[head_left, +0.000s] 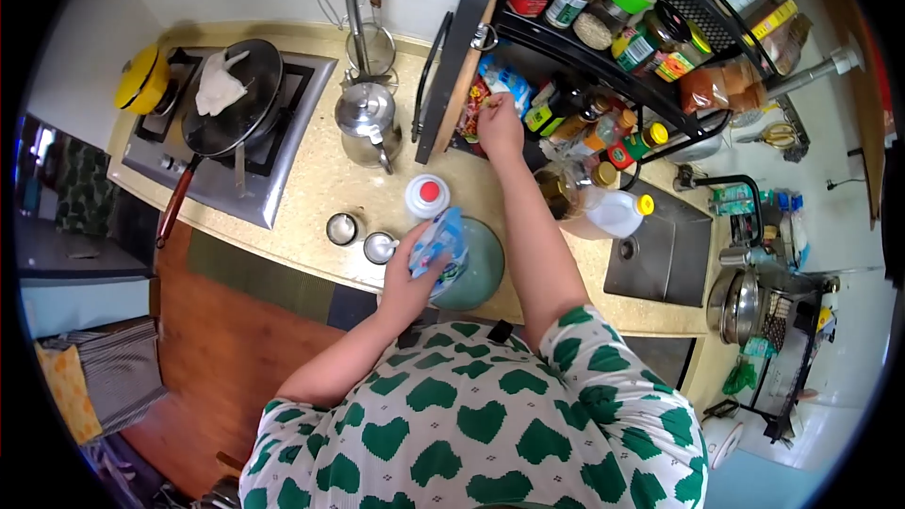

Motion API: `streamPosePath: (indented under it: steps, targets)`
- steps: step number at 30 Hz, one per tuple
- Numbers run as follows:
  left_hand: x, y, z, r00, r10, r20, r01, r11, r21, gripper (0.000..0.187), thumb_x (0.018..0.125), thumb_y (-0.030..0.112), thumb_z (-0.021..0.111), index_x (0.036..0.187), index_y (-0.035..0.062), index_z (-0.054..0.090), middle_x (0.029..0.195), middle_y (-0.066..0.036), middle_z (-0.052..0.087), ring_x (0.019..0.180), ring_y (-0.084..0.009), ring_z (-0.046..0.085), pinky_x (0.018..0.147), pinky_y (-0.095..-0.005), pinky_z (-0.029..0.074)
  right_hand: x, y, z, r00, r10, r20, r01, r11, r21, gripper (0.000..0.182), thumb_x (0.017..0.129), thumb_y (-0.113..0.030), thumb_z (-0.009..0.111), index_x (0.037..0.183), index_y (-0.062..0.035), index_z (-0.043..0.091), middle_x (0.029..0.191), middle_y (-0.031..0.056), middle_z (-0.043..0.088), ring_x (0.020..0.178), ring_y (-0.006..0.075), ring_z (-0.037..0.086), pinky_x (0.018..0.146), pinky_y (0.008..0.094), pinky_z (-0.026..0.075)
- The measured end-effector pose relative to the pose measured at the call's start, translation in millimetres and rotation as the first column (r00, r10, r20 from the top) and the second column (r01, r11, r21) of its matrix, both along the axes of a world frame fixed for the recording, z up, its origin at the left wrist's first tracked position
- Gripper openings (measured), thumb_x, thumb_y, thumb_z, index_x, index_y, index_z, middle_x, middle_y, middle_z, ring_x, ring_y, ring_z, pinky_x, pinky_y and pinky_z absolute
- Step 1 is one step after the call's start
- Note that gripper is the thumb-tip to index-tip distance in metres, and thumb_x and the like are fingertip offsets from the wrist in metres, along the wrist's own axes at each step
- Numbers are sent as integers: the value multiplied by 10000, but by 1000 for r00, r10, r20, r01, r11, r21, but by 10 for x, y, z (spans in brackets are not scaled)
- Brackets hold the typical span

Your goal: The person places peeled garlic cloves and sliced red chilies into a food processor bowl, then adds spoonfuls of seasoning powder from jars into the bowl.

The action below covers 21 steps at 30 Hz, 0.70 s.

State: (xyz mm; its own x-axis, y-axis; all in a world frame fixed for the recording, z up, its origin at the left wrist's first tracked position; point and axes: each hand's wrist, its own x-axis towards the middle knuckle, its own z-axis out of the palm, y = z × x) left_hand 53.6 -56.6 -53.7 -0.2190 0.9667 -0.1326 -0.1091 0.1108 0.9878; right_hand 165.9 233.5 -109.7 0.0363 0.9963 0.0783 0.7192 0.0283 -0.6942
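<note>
Head camera view: the left hand (407, 275) grips a crumpled blue plastic packet (441, 243), thumb and fingers closed around it, and holds it above a round green thing (485, 269) near the counter's front edge. The packet and hand cover much of that green shape, so whether it is a bowl, a plate or a lid is hard to say. The print on the packet is too small to read, and what is inside it cannot be made out.

The right hand (501, 127) reaches into the lower level of a black rack (547, 36), its fingers bent beside a red packet (474, 106) and just below a blue and white packet (507, 80). The fingertips are partly lost against the packaging; I cannot tell whether they pinch something or only touch it. To the right of this hand, dark bottles (556, 104) overlap one another, their labels mostly turned or hidden.

A white container with a red top (428, 196) stands just behind the blue packet, its lower part out of sight. Near the left hand are two small metal cups (342, 228); the one closer to the hand is partly hidden by it. On the stove, a white cloth-like piece (221, 83) covers part of a frying pan (264, 90). The picture's dark round border cuts off the room at both sides.
</note>
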Motion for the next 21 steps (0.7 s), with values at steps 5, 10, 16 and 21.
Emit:
streamPosePath:
  steps: [5, 10, 16, 21]
  targets:
    - [-268, -250, 203, 981, 188, 46, -189, 982, -1, 553, 952, 43, 713, 1460, 6, 496, 1319, -129, 621, 1179, -190, 610, 1034, -326, 479, -314, 635, -335, 970, -208, 122, 180, 962, 203, 315, 898, -226, 718, 1133, -118, 539, 1096, 193, 666, 955, 433, 690, 812, 543, 553]
    - [-461, -410, 307, 933, 311, 181, -308, 950, -43, 585, 941, 47, 720, 1469, -7, 476, 1350, -136, 594, 1235, -187, 572, 1072, -332, 454, -173, 805, -340, 904, -174, 390, 64, 958, 280, 190, 940, -214, 630, 1056, -69, 669, 989, 200, 696, 968, 421, 677, 819, 536, 561]
    - [-911, -732, -42, 953, 296, 70, -278, 941, -192, 463, 1047, 256, 616, 1410, -18, 534, 1316, -98, 630, 1179, -168, 582, 1040, -334, 461, 130, 160, 117, 958, -244, 152, 165, 899, 406, 225, 1029, -216, 552, 1067, -9, 634, 1007, 241, 672, 975, 471, 617, 839, 544, 483]
    - [-1473, -863, -284, 852, 446, 273, -371, 884, -286, 559, 1080, 487, 527, 1382, 16, 545, 1306, -92, 653, 1142, -209, 650, 993, -373, 527, 141, -612, 689, 933, -104, -345, 241, 891, 384, 315, 1100, -251, 462, 1172, 15, 615, 1035, 230, 680, 953, 403, 648, 868, 466, 490]
